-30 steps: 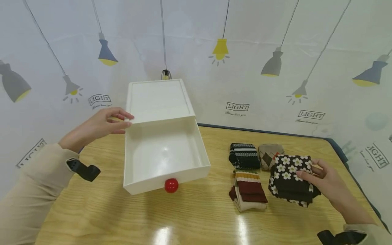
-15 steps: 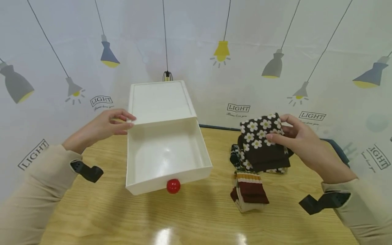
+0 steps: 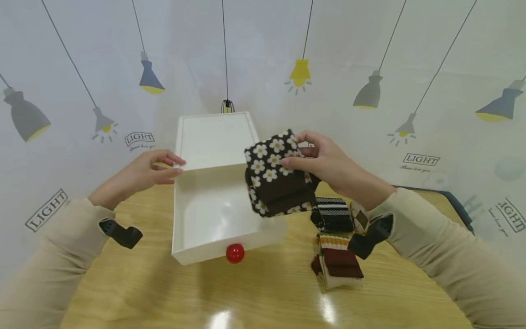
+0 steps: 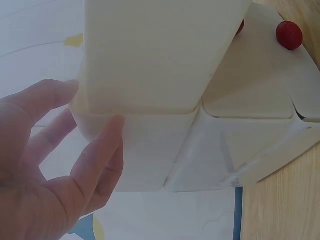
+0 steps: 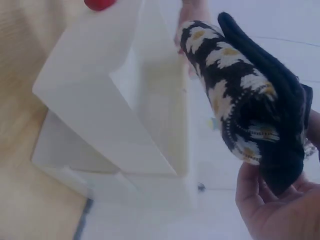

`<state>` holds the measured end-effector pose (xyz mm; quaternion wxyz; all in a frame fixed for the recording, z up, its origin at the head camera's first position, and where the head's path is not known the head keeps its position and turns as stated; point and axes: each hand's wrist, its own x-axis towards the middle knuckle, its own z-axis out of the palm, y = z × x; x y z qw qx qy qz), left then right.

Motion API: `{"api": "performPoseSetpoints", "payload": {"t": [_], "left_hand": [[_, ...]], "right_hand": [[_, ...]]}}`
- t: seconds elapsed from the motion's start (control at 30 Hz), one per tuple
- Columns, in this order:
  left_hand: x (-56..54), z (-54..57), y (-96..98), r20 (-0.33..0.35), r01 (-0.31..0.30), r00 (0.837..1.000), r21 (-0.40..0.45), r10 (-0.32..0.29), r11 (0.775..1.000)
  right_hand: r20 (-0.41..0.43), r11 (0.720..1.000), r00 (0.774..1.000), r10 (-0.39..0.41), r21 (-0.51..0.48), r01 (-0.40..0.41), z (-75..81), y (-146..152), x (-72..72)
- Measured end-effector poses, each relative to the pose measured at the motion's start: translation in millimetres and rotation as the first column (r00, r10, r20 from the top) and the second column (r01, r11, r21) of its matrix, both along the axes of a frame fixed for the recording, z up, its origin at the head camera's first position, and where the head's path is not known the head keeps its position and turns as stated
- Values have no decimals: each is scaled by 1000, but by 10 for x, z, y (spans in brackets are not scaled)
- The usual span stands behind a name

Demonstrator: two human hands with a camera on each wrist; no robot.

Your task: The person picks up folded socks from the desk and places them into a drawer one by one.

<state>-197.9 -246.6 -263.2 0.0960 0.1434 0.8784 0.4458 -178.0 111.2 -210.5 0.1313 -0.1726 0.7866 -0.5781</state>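
In my right hand I hold a folded pair of black socks with white daisies, thumb on top and fingers behind. The socks are raised over the right side of an open white drawer with a red knob, hiding part of its rim. The right wrist view shows the rolled end of the daisy socks beside the drawer wall. My left hand touches the upper left corner of the white drawer unit. In the left wrist view its fingertips lie against the unit's side.
Right of the drawer lie folded striped black socks, argyle socks partly hidden by my right arm, and maroon-and-beige socks. A second red knob shows on the lower drawer. Behind the wooden table hangs a lamp-print backdrop.
My right hand has lifted the daisy socks from beside the other socks and carried them left to the open drawer. My left hand has stayed at the unit's corner.
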Motion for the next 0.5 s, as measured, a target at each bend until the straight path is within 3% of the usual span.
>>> {"api": "performPoseSetpoints", "payload": {"t": [0.13,0.33,0.5], "left_hand": [[-2,-16,0,0,-3,1000,7,3,1000],[-6,-16,-4,-24,6,1000,-16,-7,1000],[0,-8,3,-13,8,1000,-3,-8,1000]], "right_hand": [[86,1000,996,-7,-7,8,-67,-288,-83],[163,997,986,-31,71,20,-159,-617,-196],[201,986,979,19,159,-52,-223,-823,-224]]}}
